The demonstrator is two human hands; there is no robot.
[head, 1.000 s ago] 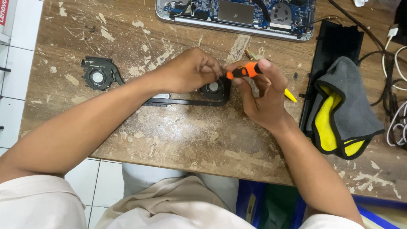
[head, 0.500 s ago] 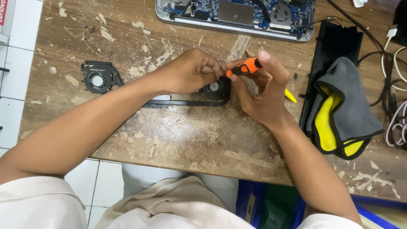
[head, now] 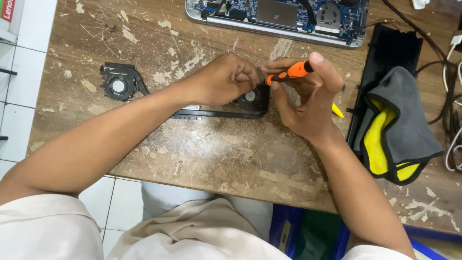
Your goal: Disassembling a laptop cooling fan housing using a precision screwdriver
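Head view gives us two hands at work over a worn wooden table (head: 231,159), and we count two cooling fans, one screwdriver, one opened laptop and one cloth. Our left hand (head: 224,79) is curled down, its fingers bunched narrow and pinching at the edge of the nearer fan (head: 250,100); what they pinch is hidden beneath them. Our right hand (head: 308,94) holds the orange-handled screwdriver (head: 288,73), thumb and forefinger closed on its grip, the other fingers loosely bent below. The tool slants down to the left, and its dark tip meets the fan just beside the left fingertips.

That fan sits near the middle of the table, between both hands. It is small, black and round in a squarish housing, with a dark flat metal strip (head: 211,114) running left from it under our left wrist. The second fan (head: 119,83), also black with a pale hub, lies well apart to the left, untouched.

At the far edge lies the opened laptop (head: 279,17), its blue board bare. To the right a grey-and-yellow cloth (head: 399,125) rests on a black panel (head: 392,48). A yellow tip (head: 338,110) peeks out behind our right hand.
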